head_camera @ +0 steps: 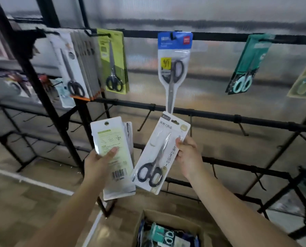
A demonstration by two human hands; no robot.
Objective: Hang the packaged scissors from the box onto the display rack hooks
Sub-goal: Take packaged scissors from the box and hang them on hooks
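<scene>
Black display rack w/ hung scissor packs. My left hand grips back-facing packs; right hand pinches white scissors pack below blue pack. Box on floor.

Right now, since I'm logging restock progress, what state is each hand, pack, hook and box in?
Left hand: grips a small stack of packs, backs facing the camera.
Right hand: pinches the white scissors pack, tilted, not yet hung.
Blue-topped pack: hanging on the top rail.
Green pack: hanging.
Teal pack: hanging, slanted.
Middle-rail hook: bare.
Cardboard box: open, packs inside.
</scene>
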